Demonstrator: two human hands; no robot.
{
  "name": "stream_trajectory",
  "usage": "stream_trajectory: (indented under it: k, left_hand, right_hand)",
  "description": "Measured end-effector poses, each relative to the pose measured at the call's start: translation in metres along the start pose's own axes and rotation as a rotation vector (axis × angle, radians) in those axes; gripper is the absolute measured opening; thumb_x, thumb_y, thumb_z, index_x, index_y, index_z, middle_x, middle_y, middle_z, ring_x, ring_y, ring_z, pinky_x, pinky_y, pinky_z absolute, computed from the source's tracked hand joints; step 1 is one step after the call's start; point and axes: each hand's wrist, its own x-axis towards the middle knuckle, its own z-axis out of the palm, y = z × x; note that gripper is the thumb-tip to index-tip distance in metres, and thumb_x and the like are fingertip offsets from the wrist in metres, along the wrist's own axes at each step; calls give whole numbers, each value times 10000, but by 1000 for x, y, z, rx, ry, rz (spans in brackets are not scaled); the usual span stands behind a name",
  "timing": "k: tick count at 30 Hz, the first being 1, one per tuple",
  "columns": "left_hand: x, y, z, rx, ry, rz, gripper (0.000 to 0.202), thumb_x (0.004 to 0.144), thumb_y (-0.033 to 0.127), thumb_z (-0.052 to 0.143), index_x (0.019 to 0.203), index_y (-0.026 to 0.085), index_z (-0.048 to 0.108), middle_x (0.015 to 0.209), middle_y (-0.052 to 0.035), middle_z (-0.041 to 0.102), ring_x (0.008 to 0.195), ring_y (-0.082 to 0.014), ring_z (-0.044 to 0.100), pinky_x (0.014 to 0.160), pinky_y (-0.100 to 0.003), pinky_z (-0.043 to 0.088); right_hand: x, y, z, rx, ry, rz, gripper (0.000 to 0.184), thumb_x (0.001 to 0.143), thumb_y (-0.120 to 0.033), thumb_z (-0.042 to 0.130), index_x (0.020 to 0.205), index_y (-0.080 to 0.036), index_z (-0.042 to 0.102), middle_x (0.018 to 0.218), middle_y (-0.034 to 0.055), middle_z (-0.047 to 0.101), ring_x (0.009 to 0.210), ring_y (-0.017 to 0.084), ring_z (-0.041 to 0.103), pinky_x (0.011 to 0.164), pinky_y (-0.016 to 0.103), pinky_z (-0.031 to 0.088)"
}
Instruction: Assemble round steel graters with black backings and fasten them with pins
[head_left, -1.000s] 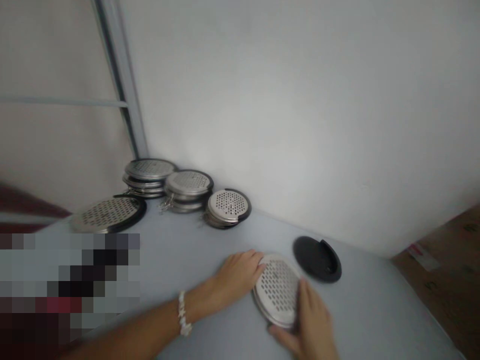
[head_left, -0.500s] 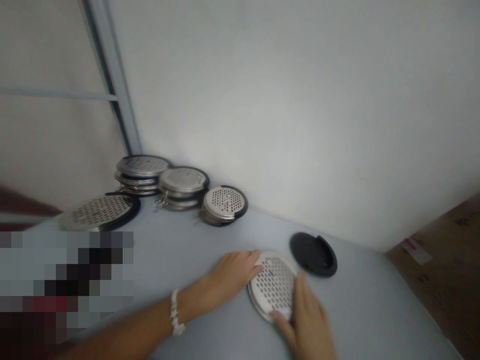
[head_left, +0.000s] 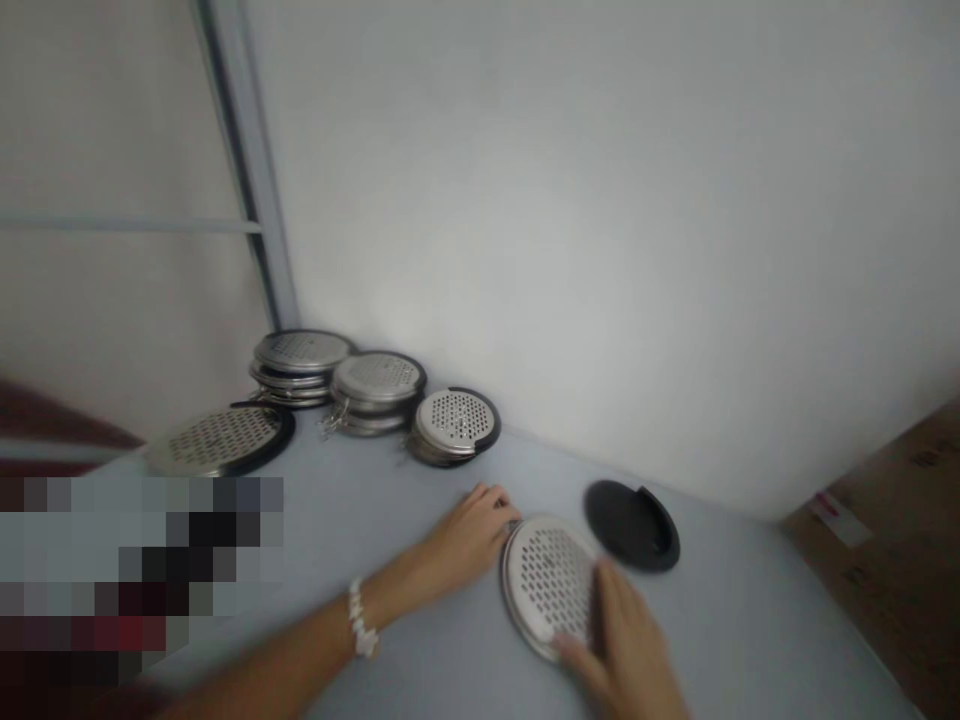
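A round perforated metal disc [head_left: 551,580], seemingly layered, lies tilted on the grey table. My right hand [head_left: 626,630] grips its right side, thumb on the top near the lower edge and fingers along the far side. At the disc's upper left edge, my left hand [head_left: 476,530] has its fingers curled together; what is between them is hidden. Behind the disc to the right rests a black round piece [head_left: 630,525] with a raised crescent rim.
Along the wall stand a stack of similar discs [head_left: 304,350], a second stack [head_left: 379,375] with small metal clasps, and a smaller pile [head_left: 457,420]. A larger black-rimmed disc [head_left: 225,440] lies at left. A cardboard box [head_left: 900,530] stands at right.
My left thumb and fingers have come off the disc's top face to its upper left edge. My right hand keeps its grip. The whole view has shifted slightly.
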Motion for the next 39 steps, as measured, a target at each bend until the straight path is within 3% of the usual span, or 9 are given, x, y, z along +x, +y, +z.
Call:
stream_trajectory:
  k: [5,10,13,17,21,24,28,32,39]
  left_hand:
    - [-2,6,-4,30,-11,-26,256,945,110,491,1104,211,663,1076,-71,618,1073,-223,536,967,-355,441]
    - [-3,9,-4,25,-27,3,290,952,99,455,1136,218,645,1093,-69,621,1082,-222,526,975,-353,431]
    - [-2,13,-4,21,-14,-15,296,992,141,397,1170,207,624,1110,-73,629,1081,-226,527,979,-364,427]
    - [-1,24,-4,-4,9,-98,333,1016,345,436,1267,175,575,1167,-94,645,1125,-265,524,1007,-416,403]
    - [-3,29,-5,12,-53,-184,611,892,540,609,1364,165,510,1179,-121,643,1115,-323,533,979,-460,400]
    - [-5,27,-4,0,-102,-140,918,687,690,734,1410,189,471,1241,-140,588,1136,-354,510,979,-476,395]
    - [-7,23,-1,-65,-166,82,1041,554,720,798,1417,243,464,1401,-144,480,1258,-379,428,1072,-504,320]
    - [-8,23,4,-81,-170,116,973,576,688,813,1385,250,497,1412,-143,483,1267,-377,432,1078,-513,317]
    - [-6,26,7,-105,-121,139,943,606,665,812,1388,239,502,1392,-140,507,1246,-369,452,1068,-516,345]
  right_hand:
    - [33,-26,-33,63,31,-43,735,879,-475,592,1467,-67,426,1509,218,441,1378,345,448,1097,470,412]
    - [80,-34,-65,-19,146,-26,468,938,-478,483,1253,-163,624,1275,162,637,1207,331,572,1025,451,440]
    - [95,-17,-70,-89,249,114,445,940,-474,453,1196,-165,643,1234,161,639,1151,348,571,993,502,435]
    - [92,24,-67,-182,392,362,490,900,-401,465,1306,-158,594,1317,196,573,1236,419,484,987,606,381]
    - [89,60,-64,54,396,483,646,778,-328,500,1339,-10,540,1232,263,606,1173,385,567,985,498,437]
    - [91,71,-64,138,365,493,635,719,-290,466,1264,10,593,1109,236,679,1041,344,649,922,438,487]
    - [91,64,-79,215,417,421,538,728,-339,464,1149,-97,697,1038,148,731,949,292,677,871,387,501]
    - [86,46,-101,333,495,372,503,725,-435,534,1079,-149,749,1028,119,750,921,289,679,845,387,495]
    - [85,18,-99,436,307,299,417,719,-409,587,1004,-167,771,956,93,768,760,243,678,731,366,512]
